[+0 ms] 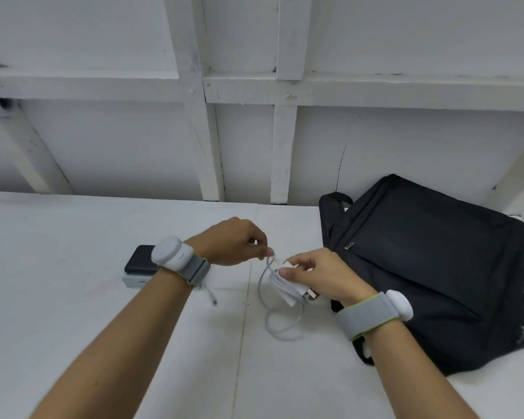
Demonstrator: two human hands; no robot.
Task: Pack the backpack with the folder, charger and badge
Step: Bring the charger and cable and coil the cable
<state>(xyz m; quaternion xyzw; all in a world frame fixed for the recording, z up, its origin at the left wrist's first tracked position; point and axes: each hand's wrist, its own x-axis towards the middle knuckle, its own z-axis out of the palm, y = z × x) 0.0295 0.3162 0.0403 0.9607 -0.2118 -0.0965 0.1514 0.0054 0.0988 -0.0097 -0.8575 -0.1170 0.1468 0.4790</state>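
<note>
White charger (288,291), held just above the table (58,252) beside the left edge of the black backpack (430,267), which lies flat. Right hand (318,275) grips the charger body; left hand (233,241) pinches its cable (280,326), whose loop droops to the table. Behind the left wrist, a dark power bank (139,263) rests on a grey box (133,282).

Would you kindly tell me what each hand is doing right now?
Left hand: pinching the charger cable.
Right hand: gripping the white charger.
</note>
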